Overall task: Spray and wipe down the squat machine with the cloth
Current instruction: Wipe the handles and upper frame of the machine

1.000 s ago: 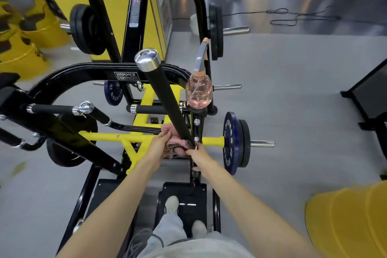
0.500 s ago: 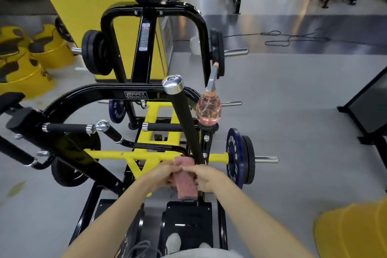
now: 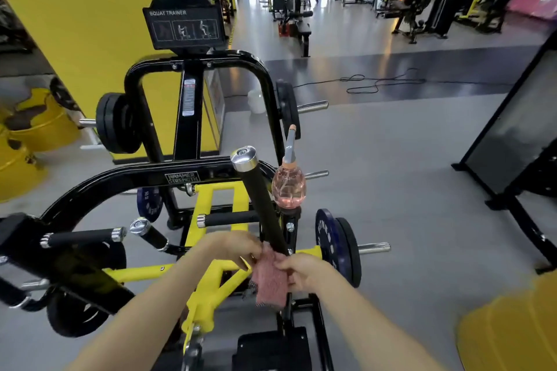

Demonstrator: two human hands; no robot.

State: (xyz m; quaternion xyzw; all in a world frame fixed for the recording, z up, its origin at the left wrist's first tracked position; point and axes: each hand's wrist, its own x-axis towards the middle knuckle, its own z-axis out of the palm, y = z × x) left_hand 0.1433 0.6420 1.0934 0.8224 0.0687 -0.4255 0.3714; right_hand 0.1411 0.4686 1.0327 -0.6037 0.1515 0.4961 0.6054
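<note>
The black and yellow squat machine (image 3: 196, 178) fills the middle of the view, with a chrome-capped black handle bar (image 3: 259, 199) slanting up toward me. A pink cloth (image 3: 269, 278) hangs at the foot of that bar. My left hand (image 3: 233, 250) pinches its upper left edge and my right hand (image 3: 301, 271) pinches its right edge. A clear spray bottle (image 3: 288, 188) with pink liquid stands upright on the machine just right of the bar, apart from both hands.
Blue and black weight plates (image 3: 337, 247) sit on a peg to the right. A dark framed panel (image 3: 512, 141) stands at far right, yellow barrels (image 3: 36, 126) at left, a cable (image 3: 376, 84) lies on the floor beyond. Grey floor stretches right of the machine.
The view has tilted upward, showing more of the gym. The cloth, bunched low against the bar a second ago, now hangs flat between both hands.
</note>
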